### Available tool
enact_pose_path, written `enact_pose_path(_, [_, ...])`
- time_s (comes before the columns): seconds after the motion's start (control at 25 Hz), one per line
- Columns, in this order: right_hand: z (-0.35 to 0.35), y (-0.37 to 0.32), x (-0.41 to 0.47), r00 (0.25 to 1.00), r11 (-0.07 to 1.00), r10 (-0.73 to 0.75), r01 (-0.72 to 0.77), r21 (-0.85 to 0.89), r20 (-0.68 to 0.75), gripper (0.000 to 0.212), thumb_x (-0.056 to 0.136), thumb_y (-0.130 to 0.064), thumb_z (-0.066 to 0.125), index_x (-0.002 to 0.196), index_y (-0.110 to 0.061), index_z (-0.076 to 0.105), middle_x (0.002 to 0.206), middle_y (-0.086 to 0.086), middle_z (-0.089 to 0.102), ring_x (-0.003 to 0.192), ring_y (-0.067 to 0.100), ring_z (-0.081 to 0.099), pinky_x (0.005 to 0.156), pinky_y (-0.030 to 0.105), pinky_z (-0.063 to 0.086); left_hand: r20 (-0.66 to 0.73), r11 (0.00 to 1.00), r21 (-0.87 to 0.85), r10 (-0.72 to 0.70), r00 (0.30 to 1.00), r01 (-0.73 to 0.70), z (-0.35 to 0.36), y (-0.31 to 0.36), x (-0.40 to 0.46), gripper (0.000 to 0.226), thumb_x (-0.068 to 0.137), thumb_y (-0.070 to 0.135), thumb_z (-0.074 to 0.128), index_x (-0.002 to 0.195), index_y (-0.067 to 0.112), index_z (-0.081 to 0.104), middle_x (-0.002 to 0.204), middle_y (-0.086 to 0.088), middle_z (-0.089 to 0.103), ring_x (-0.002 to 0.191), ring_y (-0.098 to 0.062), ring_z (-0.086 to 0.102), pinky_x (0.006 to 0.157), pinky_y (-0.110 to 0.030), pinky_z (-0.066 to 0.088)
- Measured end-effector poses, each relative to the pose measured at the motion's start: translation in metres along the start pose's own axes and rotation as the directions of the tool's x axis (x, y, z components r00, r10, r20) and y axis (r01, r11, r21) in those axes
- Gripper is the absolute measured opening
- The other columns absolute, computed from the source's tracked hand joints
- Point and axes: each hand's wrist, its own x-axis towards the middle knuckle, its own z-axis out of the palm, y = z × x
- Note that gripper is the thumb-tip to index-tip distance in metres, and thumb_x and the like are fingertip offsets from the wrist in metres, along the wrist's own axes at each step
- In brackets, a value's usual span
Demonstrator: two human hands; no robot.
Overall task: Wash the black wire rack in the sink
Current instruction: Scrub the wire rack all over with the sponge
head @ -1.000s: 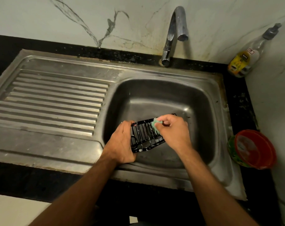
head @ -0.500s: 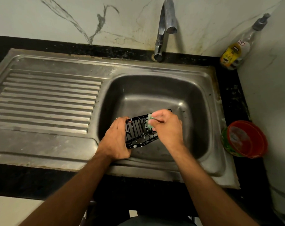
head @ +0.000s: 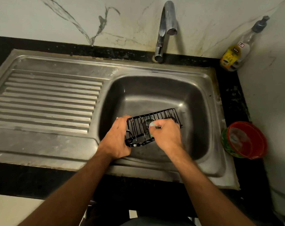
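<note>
Two hands over the sink (head: 208,88) basin, left hand (head: 117,141) gripping black wire rack (head: 138,129) at its left end, thin parallel bars, tilted, right hand (head: 167,136) pinching a green scrub pad (head: 152,125) on the bars, tap (head: 164,30) behind, soap bottle (head: 236,53) and red tub (head: 246,141) on worktop (head: 236,95) at right.

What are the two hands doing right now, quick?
Left hand: grips the left end of the black wire rack over the sink.
Right hand: pinches a small green scrubber against the rack.
</note>
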Motion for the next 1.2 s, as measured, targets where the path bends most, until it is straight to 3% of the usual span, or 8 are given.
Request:
enact_pose_path(0.08, [0.004,-0.002,-0.002,0.997,0.998,-0.024,0.019,-0.062,-0.072,0.014,0.093,-0.022,0.064,0.094,-0.027,0.077,0.078,-0.014,0.063,0.054,-0.004,0.05,0.049,0.011,0.041,-0.013,0.999,0.031,0.011,1.0,-0.01,0.002,-0.005,0.004,0.108,0.066,0.023,0.088,0.156,0.008,0.029,0.159,-0.007,0.034,0.152,-0.023,0.021,0.127,-0.036,0.018])
enact_pose_path(0.16, [0.01,-0.007,0.002,0.993,0.995,-0.048,0.038,-0.095,-0.111,0.014,0.093,-0.023,0.063,0.096,-0.026,0.076,0.081,-0.008,0.07,0.06,0.003,0.058,0.052,0.015,0.043,-0.073,0.997,0.078,-0.018,0.997,0.024,0.002,-0.009,0.006,0.112,0.066,0.028,0.091,0.158,0.014,0.029,0.162,-0.005,0.03,0.151,-0.025,0.016,0.125,-0.035,0.012])
enact_pose_path(0.44, [0.021,-0.014,0.007,0.992,0.978,-0.09,0.073,-0.194,-0.084,0.013,0.092,-0.026,0.064,0.1,-0.023,0.075,0.094,-0.001,0.069,0.076,0.012,0.064,0.06,0.022,0.055,-0.129,0.998,-0.016,-0.062,0.99,0.061,0.0,-0.011,0.007,0.1,0.062,0.024,0.093,0.148,0.021,0.042,0.139,0.007,0.047,0.13,-0.009,0.036,0.113,-0.02,0.025])
enact_pose_path(0.64, [0.017,-0.03,0.001,0.973,0.918,-0.213,0.167,-0.361,-0.093,0.014,0.094,-0.023,0.059,0.096,-0.016,0.072,0.096,0.004,0.061,0.086,0.022,0.063,0.07,0.031,0.057,0.054,0.952,-0.229,-0.194,0.98,0.201,0.005,-0.014,0.014,0.113,0.054,0.022,0.099,0.14,0.047,0.03,0.13,0.016,0.056,0.12,-0.004,0.057,0.105,-0.026,0.047])
enact_pose_path(0.84, [0.027,-0.017,0.01,0.991,0.948,-0.122,0.1,-0.301,-0.054,0.012,0.093,-0.022,0.063,0.095,-0.015,0.072,0.091,0.002,0.062,0.079,0.017,0.062,0.058,0.02,0.049,0.179,0.932,-0.215,-0.257,0.95,0.293,0.009,-0.016,0.023,0.135,0.051,0.025,0.102,0.155,0.031,0.017,0.138,0.009,0.054,0.126,-0.011,0.055,0.113,-0.025,0.04])
enact_pose_path(0.96, [0.031,-0.013,0.014,0.989,0.958,-0.129,0.106,-0.266,-0.07,0.011,0.093,-0.022,0.062,0.092,-0.017,0.071,0.089,0.0,0.058,0.078,0.016,0.06,0.056,0.021,0.043,0.031,0.97,-0.165,-0.175,0.984,0.178,0.008,-0.017,0.014,0.146,0.048,0.04,0.102,0.159,0.033,0.007,0.164,0.005,0.021,0.151,-0.009,0.023,0.124,-0.025,0.02])
enact_pose_path(1.04, [0.037,-0.013,0.012,0.989,0.953,-0.137,0.116,-0.28,-0.057,0.014,0.095,-0.025,0.059,0.096,-0.017,0.071,0.094,0.003,0.058,0.085,0.021,0.062,0.064,0.03,0.053,-0.06,0.994,-0.019,-0.113,0.992,0.112,0.007,-0.013,0.006,0.138,0.054,0.044,0.097,0.161,0.019,0.014,0.164,-0.002,0.023,0.152,-0.014,0.022,0.126,-0.032,0.02])
enact_pose_path(1.2, [0.054,-0.007,0.005,0.985,0.934,-0.167,0.171,-0.315,0.038,0.018,0.097,-0.026,0.055,0.105,-0.02,0.07,0.107,0.004,0.059,0.092,0.024,0.063,0.071,0.029,0.05,0.018,0.979,0.158,-0.132,0.991,0.127,0.008,-0.009,0.011,0.11,0.065,0.042,0.084,0.155,0.016,0.027,0.146,-0.002,0.041,0.137,-0.021,0.041,0.119,-0.034,0.034])
